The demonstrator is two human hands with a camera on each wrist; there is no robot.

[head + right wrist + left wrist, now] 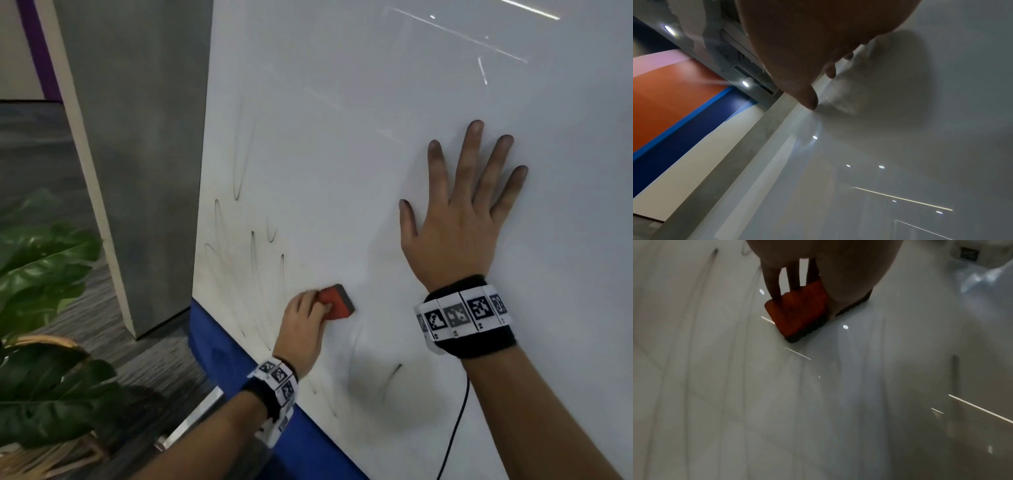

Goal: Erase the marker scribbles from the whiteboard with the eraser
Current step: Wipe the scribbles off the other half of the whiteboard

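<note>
Left hand (305, 322) gripped the eraser (337, 302), fingers curled over its red back, dark felt pressed flat on the board (376, 102) low on its left side. Our right hand (455, 219) lay spread and flat on the board, well apart from the eraser, holding nothing. We judged the job partly done: most of the surface looked clean, but thin scribbles (239, 164) remained up the left side, and a short stroke (394, 373) below the eraser. We could read no brand or writing; the wristbands (462, 313) showed only square black-and-white codes.
</note>
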